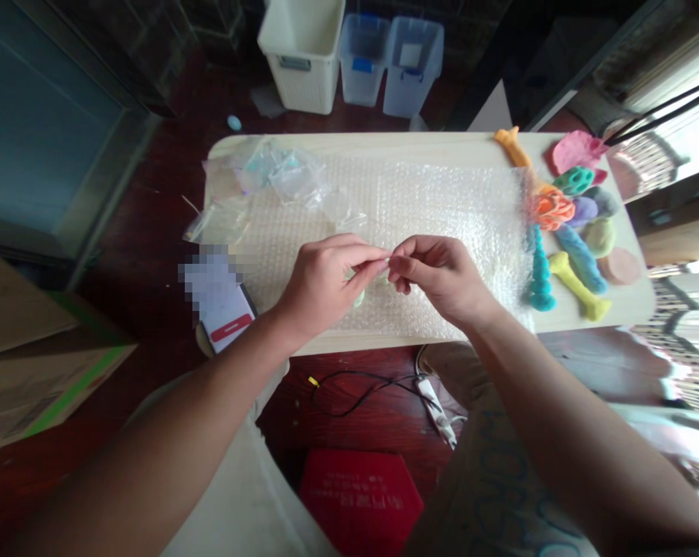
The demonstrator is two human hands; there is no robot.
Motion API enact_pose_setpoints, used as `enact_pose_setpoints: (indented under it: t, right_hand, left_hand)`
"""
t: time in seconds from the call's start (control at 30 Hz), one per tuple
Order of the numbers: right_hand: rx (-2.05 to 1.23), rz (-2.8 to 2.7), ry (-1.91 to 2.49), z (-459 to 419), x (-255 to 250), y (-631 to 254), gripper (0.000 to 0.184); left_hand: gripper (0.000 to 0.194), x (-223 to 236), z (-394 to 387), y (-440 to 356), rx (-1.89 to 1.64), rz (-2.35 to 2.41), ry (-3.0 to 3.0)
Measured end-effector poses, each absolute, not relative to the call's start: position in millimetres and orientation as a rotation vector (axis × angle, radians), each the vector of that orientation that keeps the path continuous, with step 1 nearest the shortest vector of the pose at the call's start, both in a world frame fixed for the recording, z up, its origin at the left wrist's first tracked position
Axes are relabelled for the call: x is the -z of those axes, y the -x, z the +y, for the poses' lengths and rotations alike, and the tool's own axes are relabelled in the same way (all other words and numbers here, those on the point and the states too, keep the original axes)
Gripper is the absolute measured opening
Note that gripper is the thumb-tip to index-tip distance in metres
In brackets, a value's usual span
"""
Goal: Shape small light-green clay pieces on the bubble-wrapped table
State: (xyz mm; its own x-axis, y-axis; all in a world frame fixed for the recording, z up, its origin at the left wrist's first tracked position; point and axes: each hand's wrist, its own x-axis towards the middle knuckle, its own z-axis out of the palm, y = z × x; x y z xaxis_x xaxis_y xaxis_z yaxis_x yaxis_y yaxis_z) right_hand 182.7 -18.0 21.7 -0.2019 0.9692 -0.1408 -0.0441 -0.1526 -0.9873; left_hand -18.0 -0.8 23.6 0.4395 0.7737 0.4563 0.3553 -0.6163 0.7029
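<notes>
My left hand and my right hand meet above the middle of the table, fingertips pinched together and touching or almost touching. What lies between the fingertips is too small to make out. Small pale green bits show just below my left fingers; whether they are held or rest on the sheet, I cannot tell. Under both hands a sheet of bubble wrap covers much of the light wooden table.
Crumpled clear plastic bags lie at the table's back left, a phone at its left edge. Colourful clay-like shapes, including a yellow bone-like one and an orange bundle, crowd the right end. Bins stand behind; a red box sits below.
</notes>
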Motion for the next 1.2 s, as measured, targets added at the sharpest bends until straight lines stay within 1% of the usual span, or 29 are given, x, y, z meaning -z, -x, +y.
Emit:
enact_pose_setpoints:
  t: [0.17,0.3,0.57,0.67,0.8,0.9,1.0,1.1,1.2]
  right_hand:
    - [-1.41,-1.185,1.254,-16.7,-20.3,-172.9,0.015]
    - [-1.377,-1.146,1.3,-15.8,-20.0,-167.2,0.011]
    - [-1.628,-1.055,1.204,-22.0,-19.2,-163.1,0.015]
    - [-1.698,-1.045,1.207,-24.9,-18.9,-160.8,0.016]
    - [-1.746,-1.026,1.211,-26.7,-19.7,-159.7,0.012]
    - [-1.739,-0.992,1.229,-26.3,-21.3,-161.7,0.007]
    - [-1.713,-0.982,1.228,-26.1,-22.4,-164.0,0.007]
    - [-1.65,-1.06,1.24,-28.8,-23.2,-163.9,0.011]
    - [-1.549,-1.237,1.284,-34.7,-24.8,-160.6,0.021]
  left_hand:
    - [0.014,-20.8,1.8,16.6,-1.057,0.975,-2.234]
    - [0.012,-19.9,3.1,16.1,-1.034,0.966,-2.232]
    - [0.015,-19.4,0.2,18.8,-0.955,0.908,-2.277]
    - [0.013,-19.5,-0.8,19.1,-0.913,0.871,-2.324]
    - [0.009,-21.3,-1.6,18.6,-0.892,0.885,-2.355]
    - [0.006,-22.2,4.2,23.9,-0.979,1.012,-2.3]
    - [0.007,-20.1,18.5,37.1,-1.182,1.209,-2.076]
    - [0.016,-15.8,33.0,51.1,-1.336,1.278,-1.809]
    - [0.022,-13.4,37.1,56.6,-1.349,1.267,-1.705]
